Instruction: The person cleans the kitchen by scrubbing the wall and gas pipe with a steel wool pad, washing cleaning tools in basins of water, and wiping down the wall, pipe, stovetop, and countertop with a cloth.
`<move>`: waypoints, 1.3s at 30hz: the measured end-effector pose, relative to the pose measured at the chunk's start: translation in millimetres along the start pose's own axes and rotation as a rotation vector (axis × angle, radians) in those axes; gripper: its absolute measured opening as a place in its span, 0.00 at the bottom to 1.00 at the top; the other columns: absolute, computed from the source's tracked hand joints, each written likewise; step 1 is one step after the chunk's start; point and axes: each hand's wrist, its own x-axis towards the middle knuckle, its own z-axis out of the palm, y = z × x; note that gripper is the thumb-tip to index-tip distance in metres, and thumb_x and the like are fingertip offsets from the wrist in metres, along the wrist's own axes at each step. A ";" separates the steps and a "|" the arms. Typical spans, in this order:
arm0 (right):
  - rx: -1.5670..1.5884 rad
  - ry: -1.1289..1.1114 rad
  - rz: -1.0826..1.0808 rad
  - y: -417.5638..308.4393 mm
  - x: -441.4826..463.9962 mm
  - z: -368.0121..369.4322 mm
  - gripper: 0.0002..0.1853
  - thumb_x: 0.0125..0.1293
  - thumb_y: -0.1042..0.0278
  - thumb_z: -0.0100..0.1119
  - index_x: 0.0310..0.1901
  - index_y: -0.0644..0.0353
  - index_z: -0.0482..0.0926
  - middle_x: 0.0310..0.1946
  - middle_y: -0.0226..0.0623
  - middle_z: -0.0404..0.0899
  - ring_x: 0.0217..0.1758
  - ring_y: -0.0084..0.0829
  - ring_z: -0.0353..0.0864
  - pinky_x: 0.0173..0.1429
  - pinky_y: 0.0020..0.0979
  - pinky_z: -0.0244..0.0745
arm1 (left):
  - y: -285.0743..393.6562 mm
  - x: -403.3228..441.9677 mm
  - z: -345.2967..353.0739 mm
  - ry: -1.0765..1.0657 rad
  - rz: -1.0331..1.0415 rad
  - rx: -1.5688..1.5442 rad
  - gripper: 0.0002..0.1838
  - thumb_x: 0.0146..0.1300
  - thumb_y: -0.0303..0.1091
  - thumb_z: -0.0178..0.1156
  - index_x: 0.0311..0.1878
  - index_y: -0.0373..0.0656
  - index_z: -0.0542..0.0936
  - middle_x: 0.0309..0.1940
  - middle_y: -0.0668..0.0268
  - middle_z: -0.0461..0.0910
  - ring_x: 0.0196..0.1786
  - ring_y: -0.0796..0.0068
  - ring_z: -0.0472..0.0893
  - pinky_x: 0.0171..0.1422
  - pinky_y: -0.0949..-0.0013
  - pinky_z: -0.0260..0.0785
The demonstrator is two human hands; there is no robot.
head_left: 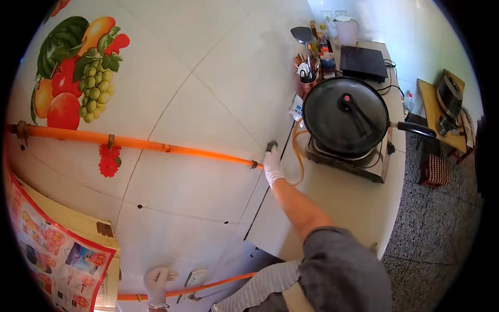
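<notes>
We take the lidded pan (322, 117) as our landmark, seated on the stove (338, 164) at the wall side of the white bench (358, 203). To the left of the pan, and a little lower in our view, our gloved right hand (271, 164) reaches out, its grip pinching a small dark pad (272, 146). The pad is at the tiled wall (213, 130), near the pan's left side, though we cannot tell whether it touches the tiles. Our left hand (157, 283), also gloved, is well apart from the pan, far down and to its left; its fingers curl loosely, and we cannot tell whether their tips are pressed together. Just beside that hand, low and left of the pan, we see a wall socket (196, 277). The orange pipe (202, 154) runs along the wall left of the pan, its near end just beside our right hand, while a yellow hose (297, 151) curves between that hand and the pan. Beyond the pan we have a black hot plate (363, 61), and beyond it to the left, a holder of utensils (307, 87). Right of the pan, past its handle, a dark pot (449, 96) rests on a wooden surface (430, 104).
</notes>
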 end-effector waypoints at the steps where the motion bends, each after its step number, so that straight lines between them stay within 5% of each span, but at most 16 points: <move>1: 0.003 0.005 -0.009 4.8 13.1 5.7 0.22 0.68 0.71 0.43 0.60 0.73 0.69 0.62 0.56 0.69 0.63 0.49 0.70 0.66 0.39 0.64 | -2.9 1.7 2.8 -0.030 -0.005 -0.008 0.11 0.66 0.25 0.54 0.32 0.29 0.83 0.27 0.56 0.85 0.28 0.71 0.84 0.36 0.71 0.79; 3: 0.077 0.030 0.134 -2.5 35.4 17.8 0.20 0.66 0.71 0.44 0.57 0.73 0.71 0.59 0.57 0.70 0.60 0.50 0.71 0.64 0.41 0.65 | -2.8 2.3 2.0 -0.033 0.008 -0.001 0.12 0.66 0.27 0.53 0.32 0.29 0.82 0.27 0.56 0.85 0.28 0.70 0.85 0.34 0.71 0.79; 5: 0.303 0.255 -0.230 -155.5 -5.2 4.1 0.20 0.66 0.70 0.46 0.55 0.72 0.72 0.54 0.52 0.73 0.55 0.47 0.73 0.62 0.40 0.67 | -2.1 1.1 2.7 -0.033 0.005 0.011 0.13 0.66 0.28 0.53 0.31 0.30 0.82 0.27 0.56 0.84 0.28 0.70 0.85 0.33 0.70 0.80; 8: 0.376 0.080 -0.538 -257.3 3.6 24.6 0.21 0.68 0.67 0.51 0.57 0.74 0.71 0.54 0.49 0.72 0.57 0.42 0.71 0.64 0.38 0.67 | -1.4 1.4 5.9 -0.019 0.007 0.028 0.14 0.67 0.29 0.52 0.31 0.30 0.82 0.26 0.57 0.84 0.26 0.70 0.84 0.33 0.70 0.80; 10: -0.042 0.182 -1.098 -325.2 -22.0 13.3 0.25 0.71 0.68 0.45 0.67 0.71 0.65 0.68 0.50 0.65 0.70 0.43 0.67 0.74 0.37 0.60 | -6.2 5.0 8.3 0.067 -0.079 -0.034 0.11 0.65 0.27 0.54 0.30 0.30 0.82 0.25 0.58 0.84 0.25 0.71 0.83 0.32 0.70 0.78; 13: 0.113 0.189 -0.937 -262.4 8.0 18.9 0.25 0.74 0.67 0.42 0.69 0.67 0.64 0.68 0.44 0.66 0.67 0.38 0.71 0.73 0.35 0.62 | 1.4 0.0 8.0 0.042 0.020 0.181 0.16 0.71 0.34 0.55 0.36 0.30 0.84 0.29 0.59 0.85 0.31 0.70 0.84 0.41 0.70 0.79; 16: 1.294 -0.207 -0.380 -152.5 61.9 20.4 0.27 0.74 0.68 0.43 0.73 0.65 0.58 0.69 0.44 0.65 0.67 0.36 0.71 0.69 0.34 0.68 | 13.4 2.1 16.8 0.028 -0.004 0.171 0.17 0.72 0.36 0.54 0.34 0.32 0.84 0.29 0.60 0.84 0.31 0.71 0.83 0.39 0.70 0.78; 20: 0.605 -0.057 -0.225 -122.9 53.0 -29.6 0.26 0.75 0.68 0.39 0.71 0.67 0.59 0.66 0.42 0.68 0.66 0.34 0.71 0.66 0.33 0.71 | 11.1 0.7 17.3 0.061 -0.061 0.120 0.15 0.71 0.34 0.55 0.34 0.32 0.84 0.29 0.59 0.84 0.31 0.71 0.83 0.37 0.70 0.78; 23: 1.092 -0.010 0.006 -213.8 68.7 -5.7 0.21 0.73 0.71 0.41 0.64 0.68 0.68 0.58 0.41 0.75 0.65 0.32 0.72 0.69 0.32 0.66 | 13.2 2.3 23.3 0.103 -0.078 0.163 0.14 0.71 0.32 0.56 0.34 0.32 0.83 0.29 0.59 0.83 0.31 0.71 0.83 0.36 0.70 0.78; 24: 0.499 -0.018 -0.575 -241.7 72.3 5.8 0.21 0.70 0.73 0.45 0.62 0.68 0.70 0.61 0.44 0.73 0.66 0.38 0.70 0.71 0.35 0.63 | 12.1 -0.5 19.8 0.090 -0.092 0.149 0.13 0.71 0.32 0.56 0.35 0.31 0.83 0.29 0.58 0.83 0.31 0.70 0.83 0.36 0.70 0.78; 25: 0.064 -0.070 -0.786 -297.4 48.4 -9.9 0.22 0.69 0.74 0.46 0.63 0.68 0.69 0.63 0.50 0.70 0.67 0.44 0.68 0.72 0.39 0.62 | 11.2 1.6 18.9 0.077 -0.094 0.130 0.13 0.70 0.31 0.56 0.35 0.30 0.83 0.29 0.58 0.83 0.31 0.70 0.83 0.35 0.70 0.78; 27: 0.020 0.214 -1.198 -342.1 8.0 12.8 0.24 0.66 0.76 0.47 0.64 0.69 0.68 0.63 0.54 0.69 0.67 0.47 0.67 0.73 0.38 0.60 | 10.2 5.0 17.4 0.080 -0.067 0.147 0.13 0.70 0.31 0.56 0.35 0.30 0.83 0.30 0.58 0.84 0.31 0.70 0.83 0.35 0.70 0.78; 30: 0.099 0.196 -1.072 -302.0 15.2 14.7 0.24 0.70 0.74 0.43 0.67 0.70 0.65 0.71 0.53 0.62 0.74 0.45 0.62 0.76 0.39 0.57 | 6.6 3.5 18.4 0.116 -0.091 0.158 0.13 0.71 0.31 0.55 0.35 0.30 0.83 0.29 0.58 0.84 0.31 0.70 0.83 0.36 0.70 0.78; 33: 0.312 0.243 -0.606 -168.6 58.3 14.0 0.23 0.69 0.74 0.42 0.65 0.73 0.67 0.68 0.55 0.65 0.71 0.46 0.65 0.75 0.40 0.58 | 3.7 5.2 14.5 0.121 -0.105 0.169 0.14 0.71 0.31 0.55 0.34 0.30 0.83 0.29 0.58 0.84 0.30 0.69 0.84 0.36 0.70 0.79; 36: -0.016 0.344 -0.209 -23.1 75.3 -1.8 0.22 0.69 0.75 0.41 0.62 0.76 0.68 0.64 0.57 0.69 0.68 0.47 0.68 0.73 0.41 0.60 | 1.5 6.1 11.6 0.086 -0.089 0.196 0.14 0.71 0.31 0.55 0.33 0.30 0.83 0.28 0.58 0.84 0.30 0.69 0.84 0.35 0.70 0.79; 39: -0.029 0.282 -0.118 -5.4 81.2 -1.2 0.18 0.73 0.69 0.40 0.54 0.73 0.73 0.55 0.50 0.76 0.60 0.42 0.74 0.68 0.40 0.65 | -7.8 5.7 7.5 0.079 -0.093 0.209 0.15 0.71 0.32 0.56 0.33 0.30 0.83 0.28 0.59 0.84 0.29 0.69 0.84 0.34 0.71 0.78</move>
